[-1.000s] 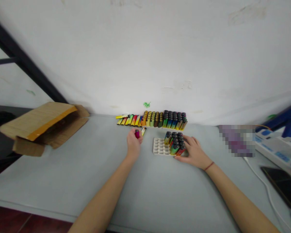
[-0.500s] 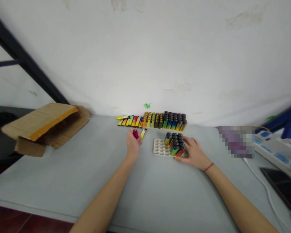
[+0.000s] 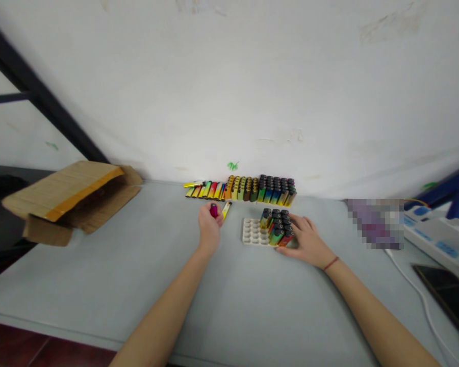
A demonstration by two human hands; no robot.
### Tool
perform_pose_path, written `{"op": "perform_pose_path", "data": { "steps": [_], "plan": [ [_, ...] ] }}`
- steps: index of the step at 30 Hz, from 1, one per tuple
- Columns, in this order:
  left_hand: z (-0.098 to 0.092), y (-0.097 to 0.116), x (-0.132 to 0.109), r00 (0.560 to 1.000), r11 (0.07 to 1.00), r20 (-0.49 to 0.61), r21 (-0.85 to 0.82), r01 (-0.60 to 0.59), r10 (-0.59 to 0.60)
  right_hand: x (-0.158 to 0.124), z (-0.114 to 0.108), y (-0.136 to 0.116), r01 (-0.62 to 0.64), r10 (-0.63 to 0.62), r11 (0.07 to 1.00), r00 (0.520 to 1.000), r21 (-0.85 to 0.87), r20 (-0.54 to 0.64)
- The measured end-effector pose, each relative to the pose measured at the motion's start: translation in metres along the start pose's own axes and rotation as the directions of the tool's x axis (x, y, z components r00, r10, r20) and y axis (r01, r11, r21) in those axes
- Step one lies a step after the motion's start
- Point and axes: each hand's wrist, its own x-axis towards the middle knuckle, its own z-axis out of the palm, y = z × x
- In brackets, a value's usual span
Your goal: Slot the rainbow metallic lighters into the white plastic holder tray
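My left hand (image 3: 209,224) is closed around a purple lighter (image 3: 213,210), its end sticking up out of the fist. Just right of that hand a yellow lighter (image 3: 226,210) lies on the table. My right hand (image 3: 308,242) grips the right end of a white tray (image 3: 252,237) with round holes, thumb at the front corner and fingers behind. Upright lighters (image 3: 277,227) with black tops fill the tray's right part, while the holes at its left are bare. The right fingertips are partly hidden behind these lighters.
Along the wall stand blocks of upright lighters (image 3: 275,191), with several lying lighters (image 3: 206,190) to their left. An open cardboard box (image 3: 80,191) sits at the left. A phone (image 3: 445,295), a white cable (image 3: 416,288) and a power strip (image 3: 439,239) are at the right.
My left hand has shifted very slightly left with the purple lighter still in it. My right hand stays at the tray; the view has moved a touch.
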Motion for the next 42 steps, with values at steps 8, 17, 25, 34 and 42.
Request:
{"op": "perform_pose_path", "data": {
  "steps": [8,17,25,34,42],
  "plan": [
    [0.001,-0.008,0.002,1.000,1.000,0.005,0.011,0.019,-0.019,0.000,0.001,0.000,-0.001,0.001,1.000,1.000,-0.001,-0.002],
    [0.001,-0.019,-0.011,0.928,0.892,0.180,0.265,-0.365,0.326,0.001,-0.001,-0.001,-0.001,0.001,1.000,1.000,0.003,0.002],
    [0.008,-0.013,-0.023,0.699,0.576,0.501,0.405,-0.710,0.510,0.001,-0.001,-0.001,0.002,-0.002,1.000,1.000,0.005,0.000],
    [0.009,-0.024,-0.022,0.598,0.545,0.654,0.322,-0.775,0.464,0.001,-0.001,-0.002,0.004,-0.004,1.000,1.000,-0.001,0.002],
    [0.009,-0.035,-0.025,0.616,0.489,0.669,0.406,-0.772,0.416,0.001,0.000,-0.002,0.002,-0.002,1.000,1.000,0.004,-0.001]
  ]
}}
